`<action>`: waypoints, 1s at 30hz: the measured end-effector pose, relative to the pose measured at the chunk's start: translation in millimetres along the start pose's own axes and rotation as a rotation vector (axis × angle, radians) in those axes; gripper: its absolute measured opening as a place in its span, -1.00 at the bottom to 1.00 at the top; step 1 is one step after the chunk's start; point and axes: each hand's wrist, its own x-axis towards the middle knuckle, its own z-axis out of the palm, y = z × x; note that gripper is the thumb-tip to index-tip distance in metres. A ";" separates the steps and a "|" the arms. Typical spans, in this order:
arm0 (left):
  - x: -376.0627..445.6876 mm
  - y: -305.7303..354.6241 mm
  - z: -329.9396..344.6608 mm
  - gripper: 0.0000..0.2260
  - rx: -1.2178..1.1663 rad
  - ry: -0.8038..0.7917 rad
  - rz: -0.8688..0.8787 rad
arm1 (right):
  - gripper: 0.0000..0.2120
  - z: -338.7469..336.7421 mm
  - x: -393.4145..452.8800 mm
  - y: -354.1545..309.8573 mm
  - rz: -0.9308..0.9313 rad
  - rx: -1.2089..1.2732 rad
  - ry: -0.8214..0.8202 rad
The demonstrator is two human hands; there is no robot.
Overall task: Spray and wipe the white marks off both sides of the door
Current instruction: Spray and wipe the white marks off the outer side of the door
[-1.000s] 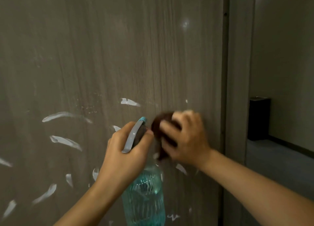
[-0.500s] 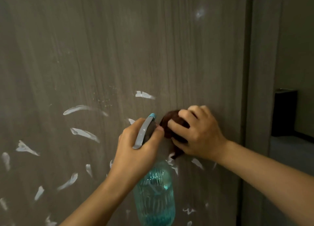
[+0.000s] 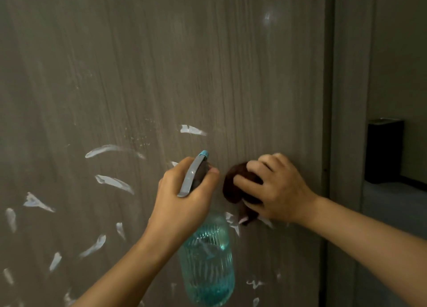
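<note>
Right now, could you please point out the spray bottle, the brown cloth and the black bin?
spray bottle (image 3: 208, 265), head view, ribbed body.
brown cloth (image 3: 233, 186), head view, bunched left part.
black bin (image 3: 384, 149), head view, front face.

The door (image 3: 161, 64) face lies bare above both hands, while the spray bottle (image 3: 208, 260) crowds the cloth's (image 3: 233, 186) left and the frame (image 3: 346, 99) seemingly bounds its right.

Right hand (image 3: 277, 191), cloth (image 3: 233, 186) slid right, off bottle (image 3: 208, 260).

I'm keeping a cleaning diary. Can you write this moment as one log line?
left hand: grips spray bottle | right hand: presses brown cloth on door | white marks: many remain
</note>
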 end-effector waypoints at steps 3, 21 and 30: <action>-2.4 -0.7 -2.3 -0.65 -0.002 0.003 -0.003 | -0.62 -12.6 45.3 25.5 0.363 -0.025 0.155; 4.4 -2.4 -25.7 -0.77 -0.036 0.121 -0.003 | -0.35 -4.2 76.8 18.1 0.304 -0.146 0.078; 8.9 -4.8 -40.3 -0.76 -0.072 0.140 -0.005 | -0.59 -1.9 145.0 13.7 0.554 -0.177 0.284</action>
